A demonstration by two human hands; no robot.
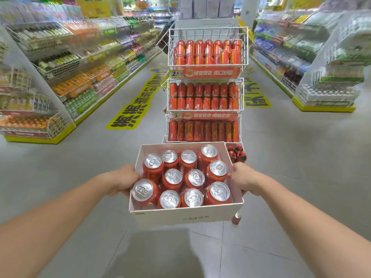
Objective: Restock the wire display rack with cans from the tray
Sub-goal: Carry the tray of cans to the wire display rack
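- Shop aisle with grey floor [84, 177]; stocked shelves run along both sides.
- Rack [205, 85]: wire tiers straight ahead, each already holding rows of red cans.
- Tray [186, 216]: white carton carried in the air before the rack, holding twelve upright cans [173, 177].
- Left hand [125, 180] clasps the tray's left wall; right hand [244, 179] clasps the right wall.
- Risk: freeing one hand to lift a can leaves the loaded tray on a single side; it may tip and spill.
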